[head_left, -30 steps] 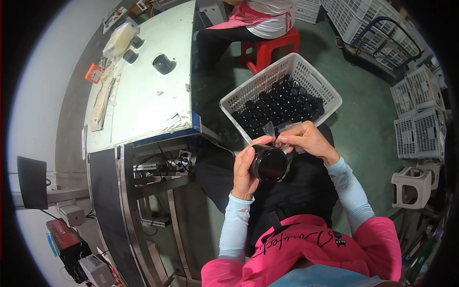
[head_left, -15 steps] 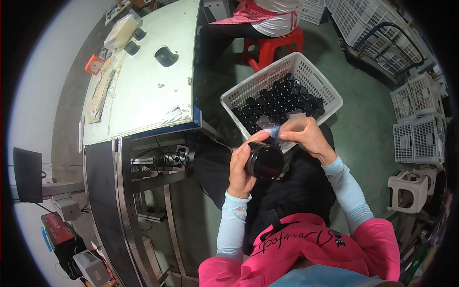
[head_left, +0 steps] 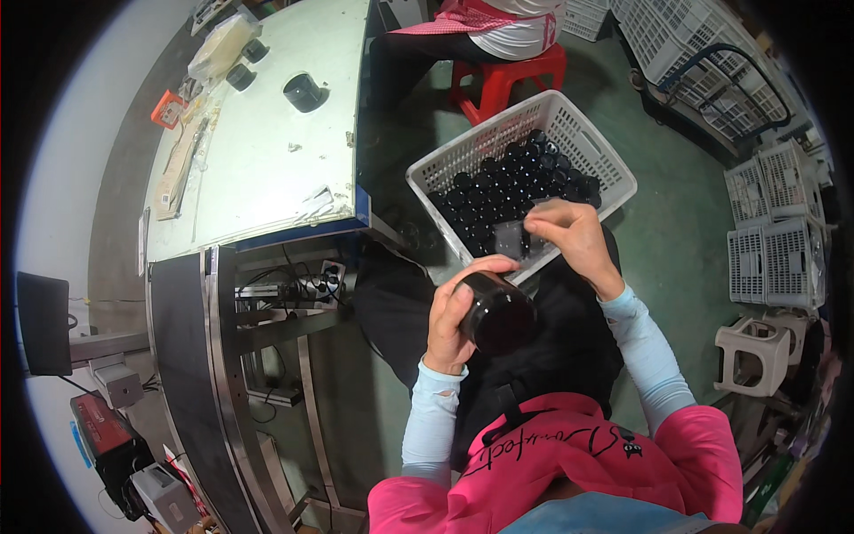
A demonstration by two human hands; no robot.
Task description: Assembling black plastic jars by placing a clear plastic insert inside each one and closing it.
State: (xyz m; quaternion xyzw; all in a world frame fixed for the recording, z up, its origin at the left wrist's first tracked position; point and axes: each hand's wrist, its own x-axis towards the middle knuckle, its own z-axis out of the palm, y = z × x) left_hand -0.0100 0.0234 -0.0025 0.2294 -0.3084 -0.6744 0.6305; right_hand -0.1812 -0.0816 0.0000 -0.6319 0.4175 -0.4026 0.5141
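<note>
My left hand [head_left: 447,322] is wrapped around a dark, glossy round jar [head_left: 500,317], tilted over my lap. Beyond the jar, my right hand [head_left: 576,238] pinches a thin clear plastic film [head_left: 509,240] between thumb and fingertips, and the film hangs over the near side of a white plastic crate [head_left: 592,147]. Inside that crate are several rows of black round pieces [head_left: 498,184], like jars or lids; their exact kind is hard to tell. Part of the film blends with the dark pieces behind it.
To the left stands a white-topped table [head_left: 258,169] with a black round container [head_left: 303,92] and a bag [head_left: 216,49]. A person sits on a red stool [head_left: 507,80] ahead. Stacked crates [head_left: 772,258], a pale stool [head_left: 754,356] and a trolley [head_left: 725,84] line the right.
My right hand has moved slightly up and away from the jar, drawing the film with it. In my left hand the jar has tilted and shifted a little nearer to me.
</note>
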